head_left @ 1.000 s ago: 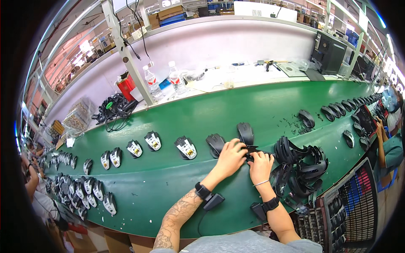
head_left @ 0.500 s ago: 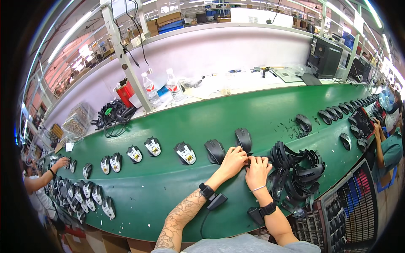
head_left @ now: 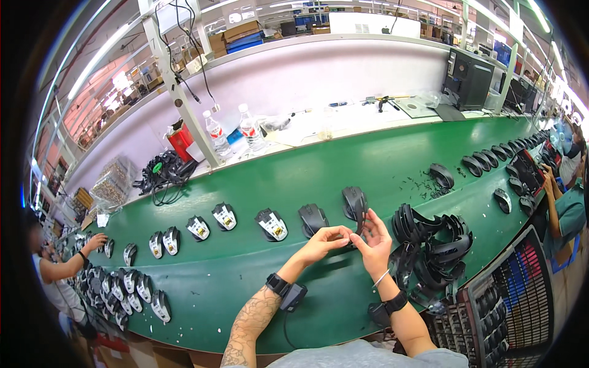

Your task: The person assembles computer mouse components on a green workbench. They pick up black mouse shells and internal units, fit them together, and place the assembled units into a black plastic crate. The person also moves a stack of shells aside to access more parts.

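My left hand [head_left: 324, 243] and my right hand [head_left: 375, 243] meet just above the green bench, both with fingers pinched. Between them they hold a thin, curved black plastic strip [head_left: 361, 216], one end of which is hidden by my fingers. Behind the strip lies a black computer mouse [head_left: 353, 197], partly covered by it in this view. Another black mouse [head_left: 312, 218] rests just left of that one. Right of my right hand is a heap of similar curved black strips [head_left: 451, 242].
Mice with bare silver-white tops [head_left: 270, 224] form a row leftward, with a cluster [head_left: 116, 285] at the near left. Black scraps [head_left: 423, 187] lie beside a mouse [head_left: 440, 176]. A black crate [head_left: 512, 300] stands at the near right. Co-workers [head_left: 64, 276] sit at both ends.
Both hands have lifted off the bench and the fingers have turned upward, bringing the curved black strip up into view. The co-worker's hand at the left has shifted slightly.
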A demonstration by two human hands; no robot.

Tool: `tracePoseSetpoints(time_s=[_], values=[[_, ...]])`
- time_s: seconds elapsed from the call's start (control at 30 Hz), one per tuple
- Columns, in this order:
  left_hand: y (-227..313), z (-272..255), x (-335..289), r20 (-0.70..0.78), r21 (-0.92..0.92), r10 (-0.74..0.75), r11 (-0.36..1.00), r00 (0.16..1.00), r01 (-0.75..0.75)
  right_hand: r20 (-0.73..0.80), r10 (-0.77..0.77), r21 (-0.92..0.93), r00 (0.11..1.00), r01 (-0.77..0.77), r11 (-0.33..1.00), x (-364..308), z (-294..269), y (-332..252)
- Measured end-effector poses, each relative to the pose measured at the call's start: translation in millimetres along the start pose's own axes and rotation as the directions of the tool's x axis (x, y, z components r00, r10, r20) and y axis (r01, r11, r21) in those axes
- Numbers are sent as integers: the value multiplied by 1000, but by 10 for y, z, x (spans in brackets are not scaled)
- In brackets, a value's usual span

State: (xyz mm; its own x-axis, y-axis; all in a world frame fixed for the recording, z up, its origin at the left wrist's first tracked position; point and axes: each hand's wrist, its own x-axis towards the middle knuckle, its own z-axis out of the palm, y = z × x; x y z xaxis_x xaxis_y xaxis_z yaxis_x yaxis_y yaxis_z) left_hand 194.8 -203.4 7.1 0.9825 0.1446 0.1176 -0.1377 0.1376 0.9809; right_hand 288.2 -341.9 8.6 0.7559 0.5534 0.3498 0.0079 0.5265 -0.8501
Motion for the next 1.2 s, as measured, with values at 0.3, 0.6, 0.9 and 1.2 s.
tracePoseSetpoints(time_s=[0.3,0.6,0.9,1.2], values=[[427,247,-32,-334,324,214,941,918,-101,116,-138,-574,984,180,799,-60,130,-152],[379,178,-24,-348,78,24,997,937,3,269,-188,-501,945,304,810,-60,74,-94],[231,-2,105,-550,403,137,908,824,118,64,-348,-594,935,316,740,2,121,-128],[-203,-277,73,-498,862,243,246,833,444,63,-372,-694,926,309,651,49,-4,-163]])
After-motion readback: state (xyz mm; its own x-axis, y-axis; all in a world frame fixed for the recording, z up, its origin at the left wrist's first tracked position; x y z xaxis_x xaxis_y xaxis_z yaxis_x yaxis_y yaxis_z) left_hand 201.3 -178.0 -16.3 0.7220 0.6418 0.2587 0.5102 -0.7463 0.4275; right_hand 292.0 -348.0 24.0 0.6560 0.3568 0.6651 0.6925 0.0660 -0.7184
